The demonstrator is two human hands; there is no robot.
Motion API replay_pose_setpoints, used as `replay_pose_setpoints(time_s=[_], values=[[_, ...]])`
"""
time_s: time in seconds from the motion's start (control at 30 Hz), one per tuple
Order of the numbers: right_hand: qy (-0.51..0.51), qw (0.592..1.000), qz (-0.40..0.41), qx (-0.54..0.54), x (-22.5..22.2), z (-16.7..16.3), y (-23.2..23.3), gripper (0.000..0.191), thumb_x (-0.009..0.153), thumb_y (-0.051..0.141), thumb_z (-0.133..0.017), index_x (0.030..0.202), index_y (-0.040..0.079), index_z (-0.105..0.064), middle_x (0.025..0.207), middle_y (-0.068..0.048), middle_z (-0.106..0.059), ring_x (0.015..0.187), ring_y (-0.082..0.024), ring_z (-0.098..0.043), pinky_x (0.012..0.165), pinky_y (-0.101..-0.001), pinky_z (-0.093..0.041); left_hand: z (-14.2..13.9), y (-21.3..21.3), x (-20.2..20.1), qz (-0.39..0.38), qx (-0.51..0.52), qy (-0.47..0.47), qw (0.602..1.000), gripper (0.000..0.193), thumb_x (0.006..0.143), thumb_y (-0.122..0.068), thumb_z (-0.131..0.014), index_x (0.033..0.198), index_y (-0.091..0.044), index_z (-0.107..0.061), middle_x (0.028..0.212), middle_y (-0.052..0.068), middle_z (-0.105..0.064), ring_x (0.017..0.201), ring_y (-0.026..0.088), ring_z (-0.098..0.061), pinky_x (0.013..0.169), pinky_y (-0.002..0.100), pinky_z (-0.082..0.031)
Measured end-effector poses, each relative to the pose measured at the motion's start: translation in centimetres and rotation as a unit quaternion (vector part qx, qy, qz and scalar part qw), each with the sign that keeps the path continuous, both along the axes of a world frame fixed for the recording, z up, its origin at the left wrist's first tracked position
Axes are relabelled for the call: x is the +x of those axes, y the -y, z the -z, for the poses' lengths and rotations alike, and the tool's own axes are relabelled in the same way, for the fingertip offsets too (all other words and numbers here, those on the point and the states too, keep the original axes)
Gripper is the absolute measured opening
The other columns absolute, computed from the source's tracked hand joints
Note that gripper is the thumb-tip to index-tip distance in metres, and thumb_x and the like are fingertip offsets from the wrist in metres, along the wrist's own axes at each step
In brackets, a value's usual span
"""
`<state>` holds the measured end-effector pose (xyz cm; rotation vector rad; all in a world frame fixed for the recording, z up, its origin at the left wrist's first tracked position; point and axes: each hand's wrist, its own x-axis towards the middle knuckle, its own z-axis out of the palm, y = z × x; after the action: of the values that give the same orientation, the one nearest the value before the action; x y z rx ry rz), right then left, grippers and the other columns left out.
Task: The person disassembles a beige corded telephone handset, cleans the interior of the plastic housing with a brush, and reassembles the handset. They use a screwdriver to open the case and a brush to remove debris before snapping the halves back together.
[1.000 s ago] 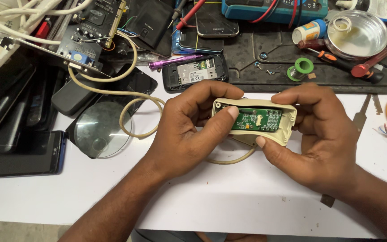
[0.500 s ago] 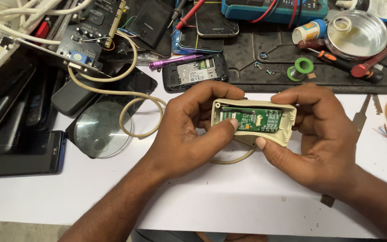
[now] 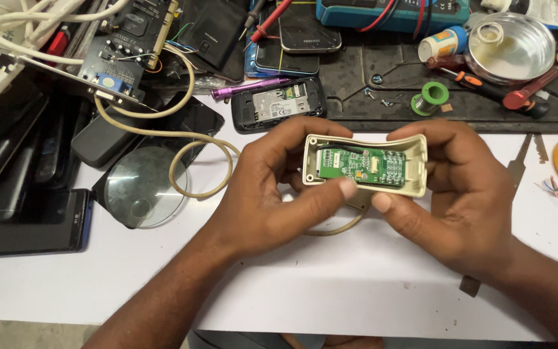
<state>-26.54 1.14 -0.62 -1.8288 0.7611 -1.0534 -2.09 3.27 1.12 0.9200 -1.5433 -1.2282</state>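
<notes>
Both of my hands hold a small beige plastic casing point(image 3: 414, 169) with its back off, above the white table point(image 3: 330, 284). A green circuit board point(image 3: 361, 165) shows inside it. My left hand point(image 3: 272, 194) grips the casing's left end, with the thumb on its near edge. My right hand point(image 3: 460, 187) wraps the right end, its thumb tip also on the near edge. A beige cable point(image 3: 182, 139) loops on the table to the left and passes under my hands.
A round magnifying lens point(image 3: 138, 189) lies left of my hands. An opened black phone point(image 3: 278, 103) lies just beyond them. Dark phones point(image 3: 27, 220) pile at the left. On the black mat point(image 3: 382, 77) are a metal bowl point(image 3: 510, 48), green solder spool point(image 3: 433, 95), screwdrivers point(image 3: 485, 87) and a purple pen point(image 3: 248, 87).
The casing has shifted very slightly in my hands; my left thumb has slid a little along its near edge. Nothing else has moved.
</notes>
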Motion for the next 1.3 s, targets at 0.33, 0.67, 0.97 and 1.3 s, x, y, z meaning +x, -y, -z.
replay_pose_setpoints(time_s=[0.33, 0.67, 0.97, 1.3], values=[[0.008, 0.999, 0.017, 0.040, -0.3, 0.3, 0.6, 0.058, 0.103, 0.040, -0.063, 0.136, -0.006, -0.054, 0.111, -0.010, -0.069, 0.092, -0.013, -0.068, 0.073, -0.0253, -0.059, 0.2, -0.1, -0.2, 0.052, -0.001, -0.004, 0.999, 0.051, 0.096, -0.030, -0.073, 0.138, -0.004, -0.062, 0.113, 0.005, -0.072, 0.100, 0.011, -0.068, 0.080, 0.026, -0.060], [0.033, 0.996, -0.011, 0.086, -0.3, 0.1, 0.8, 0.046, 0.109, 0.029, -0.053, 0.138, -0.006, -0.055, 0.098, -0.009, -0.072, 0.074, -0.011, -0.061, 0.066, -0.0255, -0.052, -0.1, 0.6, 0.3, 0.096, 0.155, -0.111, 0.977, 0.063, 0.102, -0.042, -0.048, 0.152, -0.004, -0.039, 0.103, 0.014, -0.070, 0.087, 0.018, -0.072, 0.065, 0.029, -0.059], [0.041, 0.993, -0.049, 0.098, 0.0, -0.3, 1.2, 0.051, 0.100, 0.025, -0.066, 0.138, -0.002, -0.047, 0.105, -0.008, -0.068, 0.083, -0.009, -0.065, 0.065, -0.0226, -0.056, 0.0, 0.4, 0.2, 0.109, 0.154, -0.075, 0.979, 0.053, 0.106, -0.039, -0.048, 0.148, -0.007, -0.048, 0.106, 0.012, -0.067, 0.085, 0.013, -0.062, 0.067, 0.026, -0.053], [-0.071, 0.981, -0.039, 0.175, 0.0, -0.4, 1.2, 0.036, 0.097, 0.023, -0.066, 0.122, -0.003, -0.067, 0.087, -0.007, -0.074, 0.069, -0.007, -0.068, 0.060, -0.0235, -0.060, 0.7, 0.5, 0.5, 0.017, 0.109, 0.011, 0.994, 0.042, 0.106, -0.038, -0.040, 0.131, -0.009, -0.056, 0.099, 0.009, -0.070, 0.087, 0.011, -0.065, 0.072, 0.026, -0.053]])
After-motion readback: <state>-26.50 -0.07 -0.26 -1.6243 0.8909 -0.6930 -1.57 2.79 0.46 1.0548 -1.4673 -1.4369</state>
